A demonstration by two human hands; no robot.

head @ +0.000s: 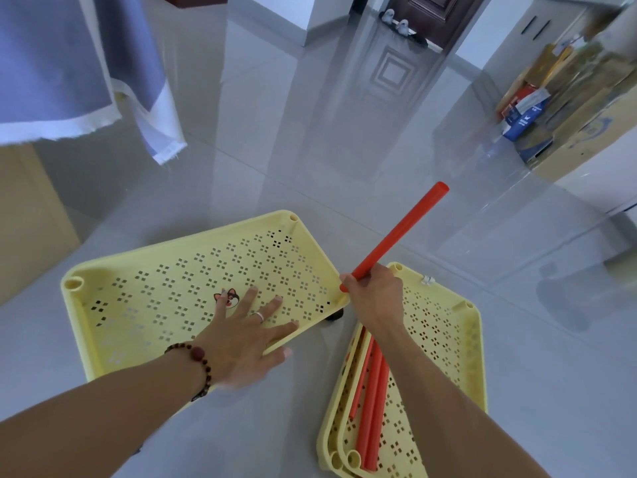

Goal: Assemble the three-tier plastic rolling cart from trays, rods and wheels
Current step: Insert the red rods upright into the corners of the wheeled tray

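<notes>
**A:** Start with the big pieces. Where do your trays sit?

**B:** Your yellow tray (193, 270) lies on the grey floor (275, 160), middle-left, with a dark wheel (336, 316) peeping from under its right corner. Near right, two more trays (444, 339) look nested, and the spare rods (370, 401) lie inside them.

**A:** And your hands?

**B:** Your left hand (246, 334) is spread flat, fingers straight, pressing on the tray's floor and near rim. Your right hand (374, 293) is wrapped around the low end of a red rod (396, 236), which slants up and away to the far right. Its tip is at the tray's right corner; your fingers hide whether it has entered the socket.

**A:** What could go wrong for you?

**B:** I'd judge the slant is your main risk: pushed at that angle, the rod may jam or skid off the socket lip. The tray is wheeled and the floor glossy, so it could roll if your left hand eases off.
</notes>
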